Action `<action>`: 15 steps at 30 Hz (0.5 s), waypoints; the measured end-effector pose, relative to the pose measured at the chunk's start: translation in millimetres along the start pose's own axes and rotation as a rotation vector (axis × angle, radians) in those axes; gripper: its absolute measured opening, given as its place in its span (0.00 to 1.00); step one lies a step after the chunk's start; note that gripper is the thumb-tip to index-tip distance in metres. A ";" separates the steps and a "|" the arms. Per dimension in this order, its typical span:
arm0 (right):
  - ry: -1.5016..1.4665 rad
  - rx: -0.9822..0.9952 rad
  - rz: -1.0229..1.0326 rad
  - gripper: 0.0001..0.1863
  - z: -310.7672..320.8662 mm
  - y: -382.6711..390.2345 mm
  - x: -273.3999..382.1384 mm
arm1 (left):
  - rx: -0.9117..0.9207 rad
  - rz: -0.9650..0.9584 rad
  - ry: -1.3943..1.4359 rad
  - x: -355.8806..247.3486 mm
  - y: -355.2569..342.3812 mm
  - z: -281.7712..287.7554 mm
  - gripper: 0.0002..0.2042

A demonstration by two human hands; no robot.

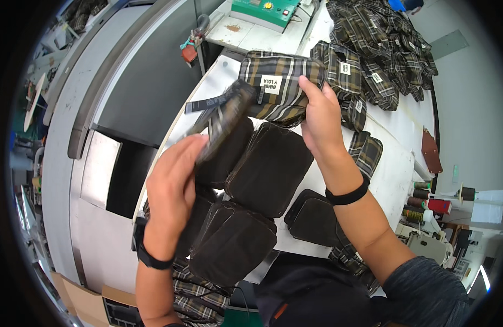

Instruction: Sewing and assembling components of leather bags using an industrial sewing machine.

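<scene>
My right hand [320, 117] grips the right side of a plaid fabric pouch [289, 90], thumb on top near its edge. The pouch is brown, black and white, with a white label on its face. Closed on a blurred plaid flap [228, 117], my left hand [175, 180] is to the left of the pouch. The flap meets the pouch's left end; whether it is part of it I cannot tell. A dark strap end [199, 104] sticks out leftward there. Below my hands lie stacks of dark rounded-rectangle panels [270, 169] on the white table [390, 188].
More plaid pouches [338, 68] lie at the back right, beside a large heap of them [366, 32]. A green control box [267, 12] stands at the back. Thread spools [420, 201] are at the right, a cardboard box [80, 294] at lower left. Plaid cloth [194, 289] lies near me.
</scene>
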State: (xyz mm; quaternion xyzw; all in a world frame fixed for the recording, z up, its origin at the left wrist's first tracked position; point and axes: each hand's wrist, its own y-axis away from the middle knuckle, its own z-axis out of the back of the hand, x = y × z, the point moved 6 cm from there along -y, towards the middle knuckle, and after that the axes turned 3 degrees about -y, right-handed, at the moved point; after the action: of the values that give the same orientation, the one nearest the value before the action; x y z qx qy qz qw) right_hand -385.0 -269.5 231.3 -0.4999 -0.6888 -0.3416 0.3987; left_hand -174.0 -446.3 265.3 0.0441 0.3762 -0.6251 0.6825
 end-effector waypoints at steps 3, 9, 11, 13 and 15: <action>-0.213 -0.014 -0.178 0.10 5.7 19.5 -5.6 | -0.125 -0.214 -0.195 -40.3 1.0 10.7 0.19; -0.503 0.182 -0.504 0.10 0.6 91.4 -48.1 | -0.066 -0.327 -0.162 -92.0 0.5 -6.7 0.16; -0.593 0.212 -0.514 0.11 0.1 102.6 -58.5 | -0.002 -0.306 -0.210 -101.6 2.2 -16.1 0.18; -0.654 0.229 -0.519 0.11 2.0 108.3 -63.4 | 0.001 -0.335 -0.255 -110.6 5.0 -16.5 0.18; -0.694 0.246 -0.519 0.12 2.3 111.5 -64.0 | 0.037 -0.293 -0.251 -118.6 8.3 -16.1 0.20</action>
State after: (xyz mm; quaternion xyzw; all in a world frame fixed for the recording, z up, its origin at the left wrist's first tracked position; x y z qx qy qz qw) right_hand -266.7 -264.4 181.3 -0.3441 -0.9199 -0.1580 0.1017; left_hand -166.3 -338.7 317.8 -0.0770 0.2789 -0.7252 0.6249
